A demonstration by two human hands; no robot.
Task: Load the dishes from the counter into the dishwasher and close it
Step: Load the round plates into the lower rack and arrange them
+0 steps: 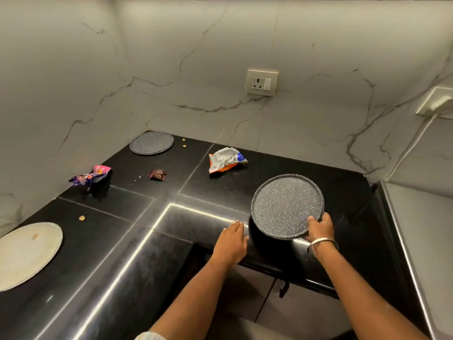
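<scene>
Three round plates show on the black counter (137, 241). One speckled grey plate (286, 206) is held tilted at the right, its far edge raised toward the wall and its near edge low over the counter's front. The right hand (320, 229) pinches this plate at its near right rim, thumb on the upper face and fingers curled underneath, so the plate spreads up and to the left of the grip. A metal bangle (322, 242) circles that wrist. The left hand (231, 242) lies flat on the counter just left of the plate's lower edge, fingers spread loosely and holding nothing; whether it touches the plate cannot be told. A second speckled plate (151, 142) lies flat in the far corner, well apart from both hands. A pale plate (27, 253) rests at the near left. Between them lie a purple wrapper (90, 176), a small brown wrapper (158, 174) and a crumpled silver packet (226, 159).
</scene>
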